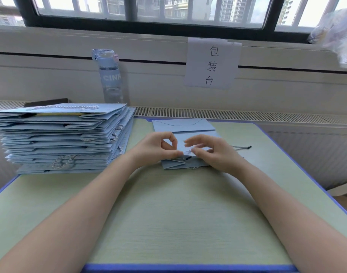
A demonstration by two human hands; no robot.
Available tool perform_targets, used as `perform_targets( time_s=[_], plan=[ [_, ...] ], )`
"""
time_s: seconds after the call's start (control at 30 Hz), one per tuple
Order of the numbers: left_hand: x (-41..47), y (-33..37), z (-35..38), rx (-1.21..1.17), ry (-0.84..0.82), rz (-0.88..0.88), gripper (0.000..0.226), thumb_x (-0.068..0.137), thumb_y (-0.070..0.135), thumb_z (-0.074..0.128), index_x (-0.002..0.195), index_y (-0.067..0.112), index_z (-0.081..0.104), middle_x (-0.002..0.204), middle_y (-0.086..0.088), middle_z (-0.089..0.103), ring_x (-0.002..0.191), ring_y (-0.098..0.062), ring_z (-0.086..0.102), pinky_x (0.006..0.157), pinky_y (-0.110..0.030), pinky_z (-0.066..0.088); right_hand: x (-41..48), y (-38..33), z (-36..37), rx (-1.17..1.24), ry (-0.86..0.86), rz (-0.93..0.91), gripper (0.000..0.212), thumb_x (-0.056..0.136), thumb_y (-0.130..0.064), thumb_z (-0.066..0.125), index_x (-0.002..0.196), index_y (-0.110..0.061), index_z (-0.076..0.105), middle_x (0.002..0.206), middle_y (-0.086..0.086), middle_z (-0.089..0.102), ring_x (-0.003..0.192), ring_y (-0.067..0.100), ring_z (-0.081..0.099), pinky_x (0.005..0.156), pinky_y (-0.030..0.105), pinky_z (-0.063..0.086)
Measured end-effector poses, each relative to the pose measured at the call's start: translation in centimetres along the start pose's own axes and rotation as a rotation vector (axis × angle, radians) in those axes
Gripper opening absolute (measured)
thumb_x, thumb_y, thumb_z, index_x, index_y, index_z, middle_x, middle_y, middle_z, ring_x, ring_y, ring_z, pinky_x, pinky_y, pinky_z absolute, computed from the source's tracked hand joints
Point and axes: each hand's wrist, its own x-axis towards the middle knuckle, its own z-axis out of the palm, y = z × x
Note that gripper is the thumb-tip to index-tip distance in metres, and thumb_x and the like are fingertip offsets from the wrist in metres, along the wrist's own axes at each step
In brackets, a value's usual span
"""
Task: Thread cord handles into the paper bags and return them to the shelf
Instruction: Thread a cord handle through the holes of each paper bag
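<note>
A flat pale-blue paper bag (pixel 185 146) is lying on the desk (pixel 168 213) a little beyond its middle, its folded bottom flap pointing away and its open top edge facing the person. A short length of twisted cord (pixel 188 151) is running between the two hands just above that near edge. The left hand (pixel 159 148) is pinching the cord's left end between thumb and forefinger, the other fingers curling loosely. The right hand (pixel 210 152) is gripping the cord's other end with thumb and fingertips, the forefinger lifting above it. A second cord (pixel 240 147) with a dark tip is lying on the desk just right of the bag. To the left a tall stack of bags (pixel 64 134) is sitting, some with handles showing. Behind it a water bottle (pixel 110 75) is standing against the wall, and a paper sign (pixel 212 63) is hanging to its right
</note>
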Motion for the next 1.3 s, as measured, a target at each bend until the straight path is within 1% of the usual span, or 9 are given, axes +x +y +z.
perform_targets(
  time_s=[0.1, 0.2, 0.27, 0.37, 0.47, 0.6, 0.9, 1.03, 1.3],
  plan=[
    [-0.1, 0.1, -0.1, 0.021, -0.016, -0.020, 0.021, 0.077, 0.023, 0.077, 0.079, 0.016, 0.057, 0.075, -0.001, 0.074, 0.086, -0.021, 0.070, 0.091, -0.036, 0.050, 0.2, 0.2, 0.0, -0.084, -0.136, 0.098, 0.037, 0.099, -0.010, 0.038, 0.120, -0.034, 0.056, 0.119, -0.018, 0.059, 0.114, 0.001, 0.049, 0.100, 0.021, 0.035],
    [0.0, 0.2, -0.2, 0.027, -0.011, -0.030, 0.022, 0.076, 0.025, 0.078, 0.077, 0.017, 0.057, 0.074, -0.003, 0.074, 0.077, -0.018, 0.068, 0.085, -0.037, 0.050, 0.6, 0.1, 0.2, -0.391, -0.232, 0.079, 0.038, 0.100, -0.012, 0.034, 0.128, -0.029, 0.055, 0.112, -0.016, 0.053, 0.106, 0.007, 0.037, 0.093, 0.024, 0.028],
    [-0.1, 0.3, -0.2, 0.035, -0.003, -0.033, 0.022, 0.076, 0.025, 0.078, 0.077, 0.017, 0.057, 0.072, -0.004, 0.073, 0.067, -0.011, 0.064, 0.080, -0.030, 0.049, 0.7, 0.0, 0.1, -0.454, -0.208, 0.078, 0.032, 0.100, -0.018, 0.038, 0.122, -0.026, 0.059, 0.103, -0.011, 0.051, 0.099, 0.009, 0.036, 0.084, 0.024, 0.027],
    [-0.1, 0.3, -0.2, 0.033, -0.008, -0.043, 0.022, 0.076, 0.024, 0.078, 0.077, 0.017, 0.057, 0.076, -0.005, 0.074, 0.085, -0.021, 0.070, 0.091, -0.038, 0.049, 0.4, 0.2, -0.8, -0.424, -0.189, 0.114, 0.019, 0.094, -0.027, 0.051, 0.103, -0.025, 0.068, 0.093, -0.004, 0.057, 0.090, 0.013, 0.048, 0.076, 0.024, 0.034],
    [-0.3, 0.5, -0.2, 0.054, -0.003, -0.044, 0.022, 0.077, 0.025, 0.077, 0.077, 0.017, 0.057, 0.076, -0.004, 0.074, 0.072, -0.011, 0.065, 0.089, -0.035, 0.049, -0.1, 0.2, -2.0, -0.301, -0.185, 0.144, 0.003, 0.086, -0.024, 0.063, 0.085, -0.025, 0.066, 0.071, -0.009, 0.050, 0.063, 0.002, 0.045, 0.064, 0.019, 0.037],
    [-0.4, 0.7, -0.3, 0.065, 0.008, -0.046, 0.021, 0.078, 0.026, 0.076, 0.076, 0.019, 0.056, 0.069, 0.002, 0.072, 0.062, -0.003, 0.057, 0.078, -0.025, 0.045, -0.4, 0.1, -3.4, -0.213, -0.166, 0.185, 0.010, 0.085, -0.019, 0.067, 0.077, -0.022, 0.063, 0.066, -0.013, 0.055, 0.053, -0.009, 0.047, 0.055, 0.005, 0.034],
    [-0.5, 1.1, -0.4, 0.062, -0.003, -0.042, 0.022, 0.081, 0.025, 0.074, 0.076, 0.017, 0.055, 0.049, 0.013, 0.056, 0.042, 0.001, 0.039, 0.048, -0.007, 0.030, 0.4, 1.6, -2.5, -0.133, 0.243, 0.191, 0.006, 0.084, -0.015, 0.068, 0.078, -0.016, 0.066, 0.070, -0.007, 0.062, 0.060, -0.005, 0.051, 0.057, 0.003, 0.037],
    [-0.5, 1.1, -0.5, 0.063, -0.014, -0.045, 0.022, 0.079, 0.026, 0.075, 0.074, 0.018, 0.055, 0.050, 0.011, 0.055, 0.042, -0.003, 0.035, 0.047, -0.011, 0.029, 0.3, 1.9, -2.5, -0.226, 0.296, 0.181, 0.006, 0.085, -0.017, 0.067, 0.081, -0.021, 0.069, 0.071, -0.016, 0.061, 0.064, -0.001, 0.048, 0.059, 0.005, 0.034],
    [-1.0, 1.3, -1.7, 0.089, -0.086, -0.093, 0.020, 0.078, 0.021, 0.076, 0.077, 0.016, 0.057, 0.070, 0.003, 0.071, 0.061, -0.004, 0.055, 0.064, -0.019, 0.042, -0.1, 3.6, -5.5, -0.454, 0.584, 0.153, 0.013, 0.087, -0.014, 0.065, 0.093, -0.011, 0.075, 0.088, 0.008, 0.069, 0.083, 0.017, 0.050, 0.071, 0.021, 0.029]
  ],
)
